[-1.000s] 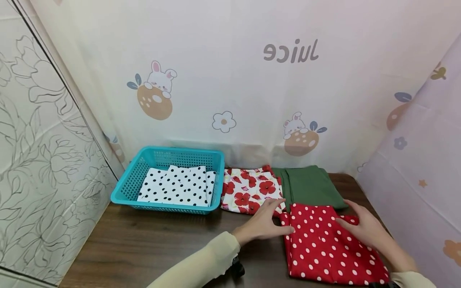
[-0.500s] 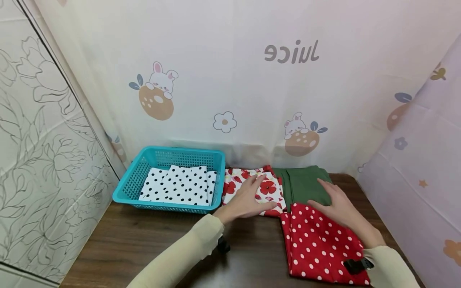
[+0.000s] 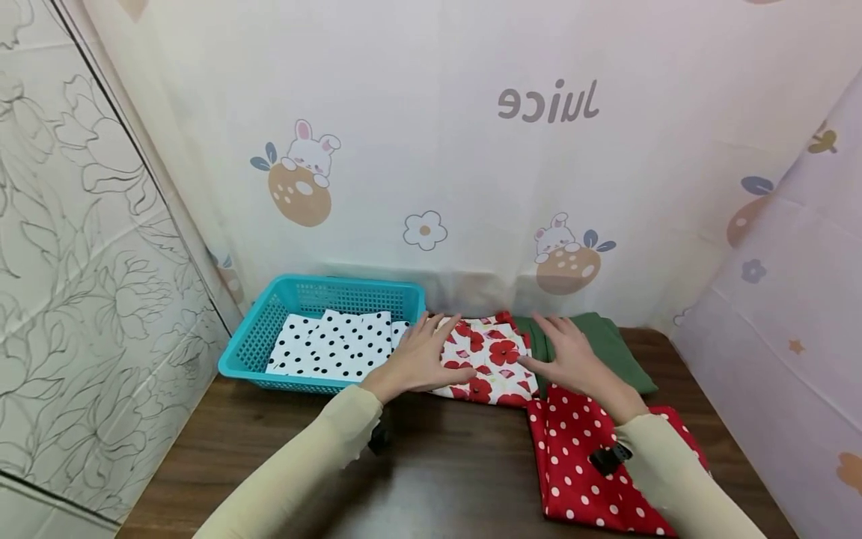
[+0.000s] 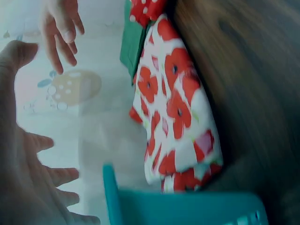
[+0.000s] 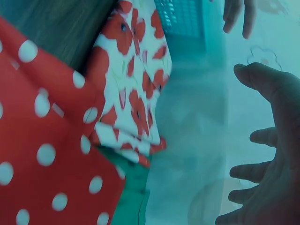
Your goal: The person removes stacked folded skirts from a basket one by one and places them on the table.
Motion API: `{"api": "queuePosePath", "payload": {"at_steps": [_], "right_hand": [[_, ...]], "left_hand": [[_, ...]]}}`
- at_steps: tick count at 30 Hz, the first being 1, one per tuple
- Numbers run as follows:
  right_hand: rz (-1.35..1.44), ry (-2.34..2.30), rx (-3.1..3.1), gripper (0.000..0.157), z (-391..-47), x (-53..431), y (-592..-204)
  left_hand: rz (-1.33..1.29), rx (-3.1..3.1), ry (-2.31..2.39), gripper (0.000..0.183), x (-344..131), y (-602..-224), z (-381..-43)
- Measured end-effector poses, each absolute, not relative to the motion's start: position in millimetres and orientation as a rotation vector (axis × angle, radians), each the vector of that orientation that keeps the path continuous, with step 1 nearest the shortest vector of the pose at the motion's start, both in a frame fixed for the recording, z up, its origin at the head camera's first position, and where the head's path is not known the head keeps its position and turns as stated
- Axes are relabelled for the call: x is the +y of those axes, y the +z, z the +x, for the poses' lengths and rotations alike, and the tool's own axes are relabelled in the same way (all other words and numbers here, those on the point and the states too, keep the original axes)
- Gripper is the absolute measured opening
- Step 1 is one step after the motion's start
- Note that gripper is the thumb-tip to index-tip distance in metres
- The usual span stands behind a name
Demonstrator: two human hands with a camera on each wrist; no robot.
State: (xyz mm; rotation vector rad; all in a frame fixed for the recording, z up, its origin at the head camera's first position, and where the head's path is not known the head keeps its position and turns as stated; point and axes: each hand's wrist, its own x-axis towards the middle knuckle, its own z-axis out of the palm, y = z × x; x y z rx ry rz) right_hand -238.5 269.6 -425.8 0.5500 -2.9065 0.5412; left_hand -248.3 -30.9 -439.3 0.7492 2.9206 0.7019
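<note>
My left hand (image 3: pixel 419 358) hovers with spread fingers over the left part of a folded white cloth with red flowers (image 3: pixel 494 359), beside the basket's right end. Above the right side of that cloth and the green cloth is my right hand (image 3: pixel 569 358), its fingers also spread. Neither hand holds anything. In the left wrist view the flowered cloth (image 4: pixel 176 108) lies flat on the table below the hand. A folded red cloth with white dots (image 3: pixel 572 457) lies in front, partly hidden under my right forearm. The folded green cloth (image 3: pixel 609 348) is behind it.
A turquoise plastic basket (image 3: pixel 245 352) stands at the back left, with folded white cloth with black dots (image 3: pixel 350 344) inside. The dark wooden table (image 3: pixel 438 471) meets printed curtains (image 3: pixel 431 150) at the back and sides.
Both hands have moved left, away from the red dotted cloth, and now hover about the flowered cloth. The cloths and basket stay in place; the head view has shifted slightly.
</note>
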Motion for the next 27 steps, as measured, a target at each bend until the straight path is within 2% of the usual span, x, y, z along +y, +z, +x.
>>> {"api": "queuePosePath", "payload": {"at_steps": [18, 27], "right_hand": [[0.712, 0.472, -2.989, 0.103, -276, 192, -411], [0.759, 0.446, -2.998, 0.107, -286, 146, -409]], "left_hand": [[0.553, 3.015, 0.592, 0.107, -127, -430, -259], [0.441, 3.077, 0.463, 0.111, -172, -439, -255]]}}
